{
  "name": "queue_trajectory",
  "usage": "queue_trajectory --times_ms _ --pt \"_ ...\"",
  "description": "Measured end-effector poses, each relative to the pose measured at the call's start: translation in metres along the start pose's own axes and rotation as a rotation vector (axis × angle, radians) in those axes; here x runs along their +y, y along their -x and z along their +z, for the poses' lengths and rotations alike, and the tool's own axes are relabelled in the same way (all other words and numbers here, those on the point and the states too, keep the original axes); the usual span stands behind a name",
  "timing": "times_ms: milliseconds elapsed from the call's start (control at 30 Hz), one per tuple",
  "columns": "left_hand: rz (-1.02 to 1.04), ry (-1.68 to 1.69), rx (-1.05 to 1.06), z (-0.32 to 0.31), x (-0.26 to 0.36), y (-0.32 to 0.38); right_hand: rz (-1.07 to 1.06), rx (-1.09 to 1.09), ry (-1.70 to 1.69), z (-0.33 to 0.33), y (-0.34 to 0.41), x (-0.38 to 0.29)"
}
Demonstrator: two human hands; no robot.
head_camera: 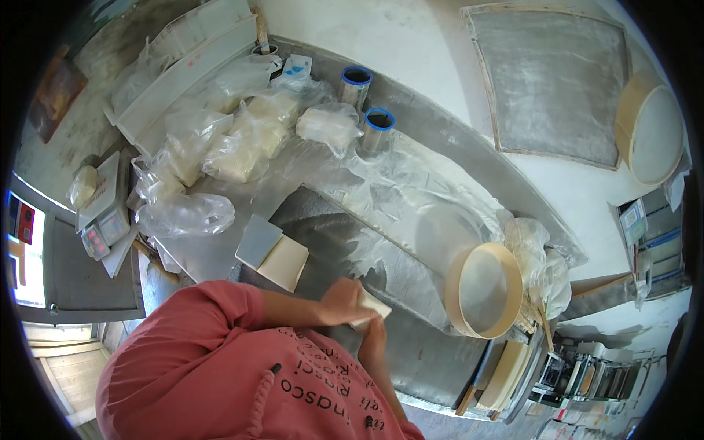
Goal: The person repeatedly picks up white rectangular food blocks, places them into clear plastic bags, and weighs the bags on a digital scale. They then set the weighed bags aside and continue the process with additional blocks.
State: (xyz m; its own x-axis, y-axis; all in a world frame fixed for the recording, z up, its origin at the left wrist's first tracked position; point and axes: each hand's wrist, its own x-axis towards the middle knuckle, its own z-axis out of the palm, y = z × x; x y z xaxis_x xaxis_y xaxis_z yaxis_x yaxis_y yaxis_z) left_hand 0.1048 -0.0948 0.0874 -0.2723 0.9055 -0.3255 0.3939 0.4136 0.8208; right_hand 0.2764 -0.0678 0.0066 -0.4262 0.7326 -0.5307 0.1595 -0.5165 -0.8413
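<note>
Both hands meet over the metal worktop, close in front of my body. My left hand grips a pale, flat stack, which looks like dough sheets. At the stack's near right corner, my right hand also holds it. The fingers partly cover the stack. Just left of my left hand, another cream stack lies beside a grey-blue flat block.
Flour coats the worktop's rear. A round sieve stands at right, near a wide-bladed knife. Bagged pale stacks, two blue-rimmed canisters and a white plastic crate occupy the back left. A digital scale stands left.
</note>
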Motion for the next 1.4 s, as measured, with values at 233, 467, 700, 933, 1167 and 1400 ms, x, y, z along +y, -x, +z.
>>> queue_trajectory --times_ms 233,467,700,933,1167,1400 --pt "0.19 0.24 -0.203 -0.015 0.037 -0.023 0.028 -0.356 -0.913 -0.01 0.003 -0.075" --pt "-0.087 0.328 0.079 -0.045 0.025 -0.087 0.08 -0.164 -0.352 0.016 -0.092 -0.115" --pt "-0.416 1.272 0.215 -0.071 -0.012 -0.145 -0.028 -0.383 -0.296 0.058 -0.156 -0.214" --pt "-0.275 1.925 -0.246 -0.073 -0.02 -0.155 -0.291 -0.181 0.768 0.111 -0.15 -0.229" --pt "-0.432 1.836 0.02 -0.063 -0.015 -0.147 -0.287 -0.157 0.659 0.097 -0.151 -0.215" --pt "-0.431 1.842 -0.024 -0.086 0.037 -0.119 -0.354 -0.083 0.704 0.082 -0.159 -0.209"
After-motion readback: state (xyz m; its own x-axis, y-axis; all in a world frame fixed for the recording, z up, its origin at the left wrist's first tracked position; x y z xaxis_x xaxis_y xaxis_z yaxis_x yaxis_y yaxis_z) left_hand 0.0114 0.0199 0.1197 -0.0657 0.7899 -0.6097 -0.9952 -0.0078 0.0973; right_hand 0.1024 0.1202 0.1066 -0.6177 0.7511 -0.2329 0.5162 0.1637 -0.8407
